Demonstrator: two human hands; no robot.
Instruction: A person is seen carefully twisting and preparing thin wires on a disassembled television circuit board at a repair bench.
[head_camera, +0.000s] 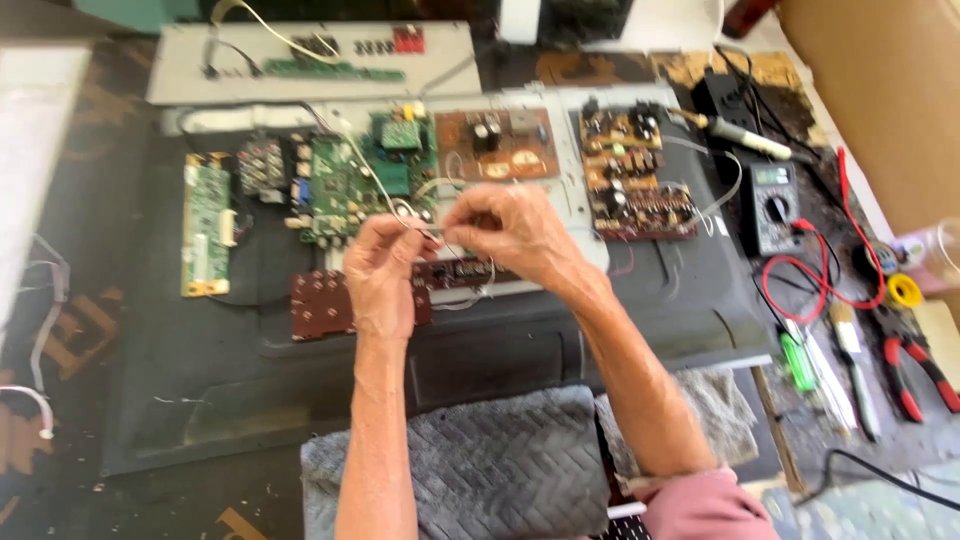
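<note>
Your left hand (380, 275) and right hand (505, 232) meet above the open back of a flat television (190, 370), both pinching a thin pale wire (425, 232) between the fingertips. Under them lie the green circuit board (350, 180) and two brown boards. To the right, the dark surface (880, 440) carries a multimeter (772, 205), a soldering iron (745, 135) and red-handled pliers (915, 365). A grey cloth (480, 470) lies nearest to you.

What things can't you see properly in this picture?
- Head view: what the left hand and right hand pinch is hidden by fingers and blur; each grip unclear.
- Dark red board: partly behind the left hand.
- Red-handled pliers: cut off by the right edge.
</note>
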